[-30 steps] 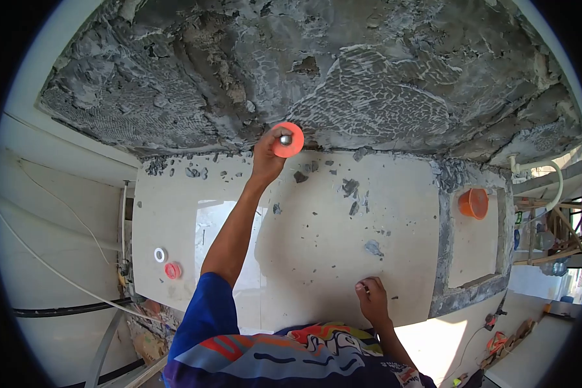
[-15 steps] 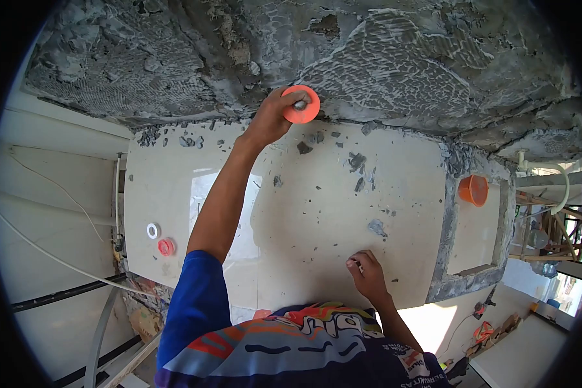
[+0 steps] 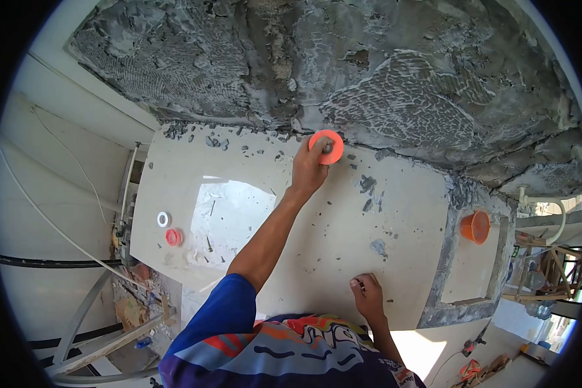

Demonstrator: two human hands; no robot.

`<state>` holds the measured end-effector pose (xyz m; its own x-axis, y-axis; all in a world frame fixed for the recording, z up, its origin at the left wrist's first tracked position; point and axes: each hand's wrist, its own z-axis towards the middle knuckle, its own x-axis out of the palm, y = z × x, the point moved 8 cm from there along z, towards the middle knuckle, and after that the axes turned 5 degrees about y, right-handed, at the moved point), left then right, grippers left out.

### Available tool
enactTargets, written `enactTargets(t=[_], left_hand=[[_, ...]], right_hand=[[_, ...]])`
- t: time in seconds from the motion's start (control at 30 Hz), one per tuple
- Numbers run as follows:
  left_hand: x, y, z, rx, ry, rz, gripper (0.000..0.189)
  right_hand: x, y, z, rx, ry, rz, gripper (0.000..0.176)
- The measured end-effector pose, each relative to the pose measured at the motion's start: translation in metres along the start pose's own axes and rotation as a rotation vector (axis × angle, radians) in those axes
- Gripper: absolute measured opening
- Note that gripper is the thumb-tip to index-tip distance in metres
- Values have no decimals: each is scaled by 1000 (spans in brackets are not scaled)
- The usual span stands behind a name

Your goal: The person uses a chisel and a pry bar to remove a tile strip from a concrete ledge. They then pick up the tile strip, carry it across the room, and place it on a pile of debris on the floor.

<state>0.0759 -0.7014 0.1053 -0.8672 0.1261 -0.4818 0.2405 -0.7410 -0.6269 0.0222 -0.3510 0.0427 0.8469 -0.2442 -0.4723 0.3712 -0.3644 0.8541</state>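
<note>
While the left hand (image 3: pixel 306 173) gripped the orange disc (image 3: pixel 333 146), fingers and thumb wrapped around its centre, the disc stood at the far edge of the pale tile (image 3: pixel 317 246), touching the line where the rough grey mortar bed (image 3: pixel 368 71) began. Compared with the view half a second earlier, the disc had shifted off the mortar and back onto the tile edge, slightly closer to the dark mortar chips (image 3: pixel 366 185) scattered on the surface. The grip itself had not altered. In judgement, the disc was being repositioned along that edge rather than released.

The right hand (image 3: pixel 367 299) had kept its place near the tile's near edge, fingers curled and fingertips pinched on a small dark item pressed to the surface; the item was too small to identify.

Well apart, a white ring (image 3: pixel 163 219) and a red ring (image 3: pixel 173 237) lay side by side at the tile's left, and an orange bucket (image 3: pixel 475 227) sat in the recess on the right.
</note>
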Motion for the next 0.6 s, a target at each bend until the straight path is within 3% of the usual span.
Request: enactTargets(t=[0.07,0.13,0.2,0.27,0.33,0.4,0.5,0.6], left_hand=[[-26,2,-32,-120,-186,-56,33],[-47,34,-86,-444,-421,-240,35],[-80,31,-114,-661,-642,-862,37],[-115,50,-175,-909,-822,-863,36],[-153,50,-214,-997,-760,-957,31],[-190,46,-254,-1013,-793,-1017,48],[-242,9,-301,-1044,-844,-946,45],[-279,-43,-352,-1014,-925,-820,46]], right_hand=[[-1,-3,-4,15,-27,19,15],[-2,-8,-9,37,-33,8,19],[0,-12,-10,28,-70,-40,24],[6,3,11,-141,-104,-161,35],[17,17,58,-251,-101,-270,48],[31,29,126,-298,-99,-380,63],[49,55,229,-407,-292,-554,71],[88,60,307,-262,-378,-611,74]])
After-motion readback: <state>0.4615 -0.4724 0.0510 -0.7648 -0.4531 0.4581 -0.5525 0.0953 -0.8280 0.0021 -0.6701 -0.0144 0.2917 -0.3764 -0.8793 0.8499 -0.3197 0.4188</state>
